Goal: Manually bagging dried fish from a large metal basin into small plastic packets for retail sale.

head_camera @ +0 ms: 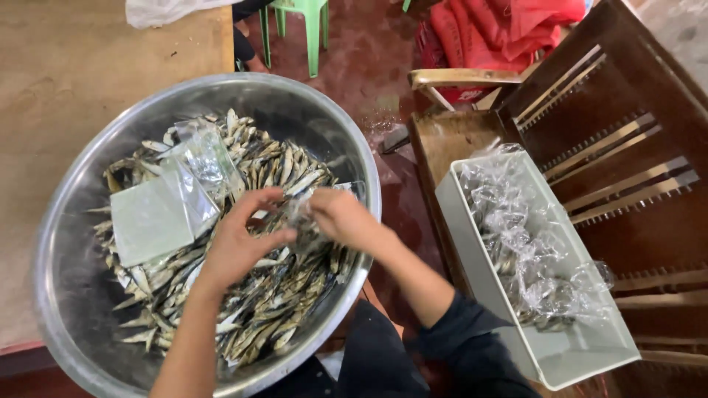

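**Bagging dried fish over the bowl**

Red floor shows between a tan tabletop (66, 66) and a wooden bench (450, 136). From the head view, both hands meet above the steel bowl (354, 158), so any spilled fish (280, 295) fall back in. Left hand (237, 243) and right hand (341, 216), wrists bent inward, pinch a small clear bag (304, 221) between closed fingers. A white tray (575, 354) of filled bags sits beside the right arm, within reach.

The small clear bag (304, 221) pinched between the left hand (237, 243) and right hand (341, 217) is mostly covered by fingers, so its contents cannot be told. The metal basin (66, 221) runs off the bottom edge, and its fish under the stack of empty bags (158, 214) are hidden. The white bin (582, 354) is clipped at its lower corner; its filled bags (516, 250) blur together, uncountable. The green chair (302, 22) shows only legs.
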